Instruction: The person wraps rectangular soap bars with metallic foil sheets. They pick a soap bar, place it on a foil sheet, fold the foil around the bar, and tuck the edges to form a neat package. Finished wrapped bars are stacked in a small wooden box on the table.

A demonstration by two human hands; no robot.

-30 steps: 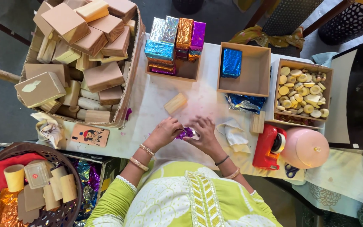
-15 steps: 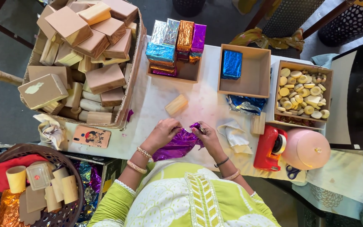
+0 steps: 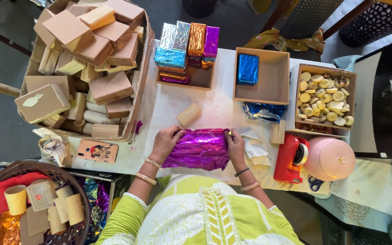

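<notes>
A crinkled purple foil sheet (image 3: pixel 199 148) is spread out at the near edge of the white table (image 3: pixel 159 149). My left hand (image 3: pixel 165 143) grips its left edge and my right hand (image 3: pixel 235 144) grips its right edge, so the sheet is stretched between them. A bare wooden block (image 3: pixel 189 115) lies just beyond the sheet. Farther back, a small wooden tray (image 3: pixel 205 78) holds several blocks wrapped in blue, silver, orange and purple foil. A second tray (image 3: pixel 268 75) holds one blue-wrapped block (image 3: pixel 247 69).
A big cardboard box (image 3: pixel 138 97) full of bare wooden blocks fills the left. A tray of small round discs (image 3: pixel 324 97), a red tape dispenser (image 3: pixel 290 157), a pink lid (image 3: pixel 329 159) and crumpled blue foil (image 3: pixel 264 111) lie right. A basket (image 3: pixel 75 195) stands lower left.
The purple foil was a small crumpled wad between my hands. Both hands have moved apart and pulled it open into a wide sheet.
</notes>
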